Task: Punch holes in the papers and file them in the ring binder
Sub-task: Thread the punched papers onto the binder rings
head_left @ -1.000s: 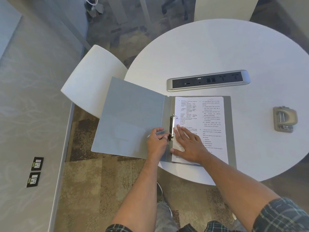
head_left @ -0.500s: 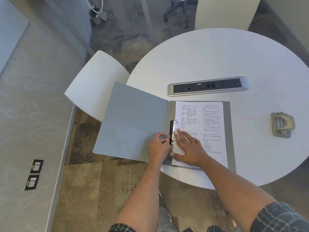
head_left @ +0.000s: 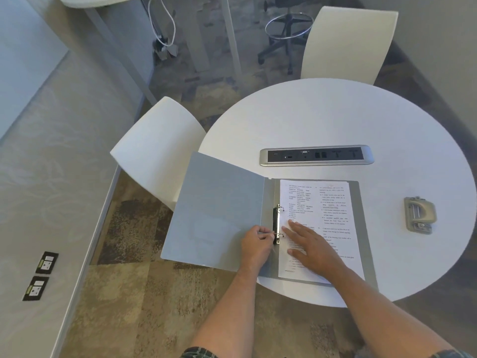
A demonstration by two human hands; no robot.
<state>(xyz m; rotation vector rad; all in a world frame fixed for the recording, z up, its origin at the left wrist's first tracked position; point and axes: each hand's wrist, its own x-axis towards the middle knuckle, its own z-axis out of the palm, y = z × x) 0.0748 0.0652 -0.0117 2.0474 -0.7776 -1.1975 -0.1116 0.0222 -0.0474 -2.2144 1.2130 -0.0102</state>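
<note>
Office: table power strip (head_left: 316,155), stool (head_left: 286,34)

Soft even indoor light, faint shadows, wide-angle edge distortion

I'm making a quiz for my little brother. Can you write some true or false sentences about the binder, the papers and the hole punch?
1. The ring binder lies open on the round table. True.
2. The right hand holds the hole punch. False: it lies flat on the papers; the punch sits alone to the right.
3. The left hand is at the binder's rings. True.
4. The papers lie on the floor. False: they lie in the binder.
</note>
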